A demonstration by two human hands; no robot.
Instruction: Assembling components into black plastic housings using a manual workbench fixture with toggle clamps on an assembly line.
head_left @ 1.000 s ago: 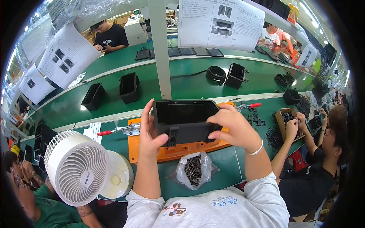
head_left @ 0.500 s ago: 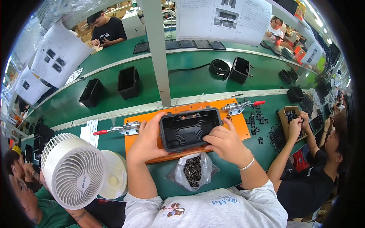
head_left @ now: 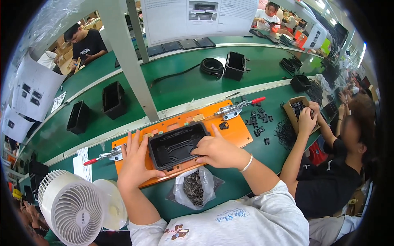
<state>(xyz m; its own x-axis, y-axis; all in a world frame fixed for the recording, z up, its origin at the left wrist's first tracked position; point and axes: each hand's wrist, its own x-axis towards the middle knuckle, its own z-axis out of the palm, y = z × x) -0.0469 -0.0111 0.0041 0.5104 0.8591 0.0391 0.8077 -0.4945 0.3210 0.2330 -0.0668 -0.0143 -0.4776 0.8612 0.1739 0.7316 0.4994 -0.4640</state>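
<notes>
A black plastic box (head_left: 174, 160), open side up, sits on an orange fixture plate (head_left: 240, 133). My left hand (head_left: 134, 164) lies against the box's left side, fingers stretched out and spread, with the thumb along the near edge. My right hand (head_left: 217, 151) grips the right wall of the box, its curled fingers reaching over the rim and its thumb pointing away. A small black clip (head_left: 223, 126) rests on the plate past my right thumb. Toggle clamps with red handles flank the box, the left clamp (head_left: 111, 155) and the right clamp (head_left: 232, 110).
Close to me lies a plastic bag of screws (head_left: 193, 188). A white fan (head_left: 76, 209) stands at the left. Black clips (head_left: 258, 119) lie to the right, near a co-worker's hands (head_left: 308, 117) at a cardboard box (head_left: 293, 110). A metal post (head_left: 131, 69) rises behind the plate.
The black box has gone from being held tilted above the plate to lying on it. My left hand has loosened and spread its fingers. The whole view has turned and shifted.
</notes>
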